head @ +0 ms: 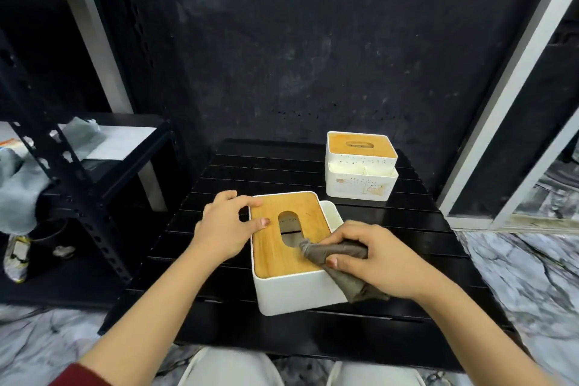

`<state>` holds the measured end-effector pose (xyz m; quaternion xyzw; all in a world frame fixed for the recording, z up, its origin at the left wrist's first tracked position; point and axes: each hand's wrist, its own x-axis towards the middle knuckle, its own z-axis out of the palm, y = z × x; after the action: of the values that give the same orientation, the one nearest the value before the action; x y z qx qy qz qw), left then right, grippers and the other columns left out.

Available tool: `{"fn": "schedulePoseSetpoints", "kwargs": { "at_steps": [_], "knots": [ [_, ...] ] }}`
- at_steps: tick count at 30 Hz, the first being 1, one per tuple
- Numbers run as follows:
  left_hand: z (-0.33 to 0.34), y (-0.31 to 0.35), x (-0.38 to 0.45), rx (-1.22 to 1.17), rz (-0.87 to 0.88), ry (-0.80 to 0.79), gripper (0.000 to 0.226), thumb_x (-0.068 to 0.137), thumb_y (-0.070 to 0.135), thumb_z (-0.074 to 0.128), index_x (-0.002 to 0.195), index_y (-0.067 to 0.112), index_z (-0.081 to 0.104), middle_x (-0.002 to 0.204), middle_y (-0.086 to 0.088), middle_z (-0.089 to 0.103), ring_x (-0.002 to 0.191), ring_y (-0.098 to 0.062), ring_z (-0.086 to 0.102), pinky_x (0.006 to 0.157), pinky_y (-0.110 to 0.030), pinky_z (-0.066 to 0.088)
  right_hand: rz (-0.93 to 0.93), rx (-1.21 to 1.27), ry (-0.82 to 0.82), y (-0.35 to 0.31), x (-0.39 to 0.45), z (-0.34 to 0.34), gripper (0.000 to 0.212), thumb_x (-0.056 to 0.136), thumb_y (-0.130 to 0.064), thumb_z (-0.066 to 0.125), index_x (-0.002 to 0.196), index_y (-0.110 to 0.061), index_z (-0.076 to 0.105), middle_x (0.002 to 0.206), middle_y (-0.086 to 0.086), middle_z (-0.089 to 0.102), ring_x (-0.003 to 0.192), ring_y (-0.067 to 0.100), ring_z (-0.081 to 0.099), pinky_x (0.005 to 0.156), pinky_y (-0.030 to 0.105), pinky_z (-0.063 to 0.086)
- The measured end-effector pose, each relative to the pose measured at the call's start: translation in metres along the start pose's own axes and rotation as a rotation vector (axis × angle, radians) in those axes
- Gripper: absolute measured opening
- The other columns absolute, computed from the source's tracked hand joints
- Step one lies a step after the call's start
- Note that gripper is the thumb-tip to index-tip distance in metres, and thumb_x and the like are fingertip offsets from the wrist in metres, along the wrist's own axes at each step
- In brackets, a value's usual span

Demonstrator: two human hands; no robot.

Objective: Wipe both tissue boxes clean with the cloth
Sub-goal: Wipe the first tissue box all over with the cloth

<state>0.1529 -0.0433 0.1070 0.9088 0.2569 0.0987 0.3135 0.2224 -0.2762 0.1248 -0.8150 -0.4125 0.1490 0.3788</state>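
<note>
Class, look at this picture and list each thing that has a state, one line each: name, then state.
Near tissue box: upright on the table, wooden lid on, being wiped.
Far tissue box: upright, lid on, front stained, untouched.
Cloth: bunched, pressed on the near lid.
Left hand: open, steadying the near box.
Right hand: shut on the cloth.
Table: black, slatted, bearing both boxes.
</note>
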Motion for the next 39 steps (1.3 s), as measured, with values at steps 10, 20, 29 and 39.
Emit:
{"fn": "schedulePoseSetpoints", "kwargs": {
  "at_steps": [10,20,29,39],
  "knots": [
    [0.024,-0.003,-0.045,-0.612,0.015,-0.408,0.122,0.061,0.043,0.083,0.147,0.040,-0.004,0.146,0.007,0.035,0.126,-0.011,0.046,0.105,-0.030,0.041,0.053,-0.050,0.179,-0.012,-0.023,0.024,0.020,0.082,-0.018,0.066,0.095,-0.034,0.067,0.090,-0.021,0.058,0.090,-0.003,0.054,0.078,0.012,0.043],
    [0.024,-0.005,-0.041,-0.591,-0.004,-0.415,0.124,0.059,0.043,0.083,0.147,0.041,-0.003,0.151,0.010,0.026,0.131,-0.011,0.038,0.110,-0.032,0.035,0.149,-0.225,0.179,-0.002,0.053,0.008,0.020,0.088,-0.025,0.058,0.107,-0.029,0.063,0.103,-0.008,0.055,0.097,0.013,0.052,0.089,0.041,0.047],
    [0.026,0.000,-0.044,-0.603,-0.043,-0.339,0.115,0.062,0.043,0.081,0.146,0.046,0.001,0.144,0.010,0.035,0.126,-0.012,0.043,0.104,-0.031,0.040,0.141,-0.170,0.179,-0.001,0.051,0.010,0.022,0.089,-0.023,0.057,0.109,-0.030,0.063,0.105,-0.008,0.055,0.101,0.012,0.051,0.090,0.035,0.045],
    [0.029,0.000,-0.043,-0.680,-0.033,-0.325,0.107,0.068,0.027,0.083,0.140,0.052,0.008,0.138,0.008,0.043,0.120,-0.012,0.050,0.094,-0.027,0.046,0.058,-0.108,0.097,-0.002,0.013,0.013,0.023,0.085,-0.021,0.063,0.102,-0.037,0.066,0.097,-0.021,0.057,0.102,0.006,0.049,0.094,0.035,0.042]
  ]
}}
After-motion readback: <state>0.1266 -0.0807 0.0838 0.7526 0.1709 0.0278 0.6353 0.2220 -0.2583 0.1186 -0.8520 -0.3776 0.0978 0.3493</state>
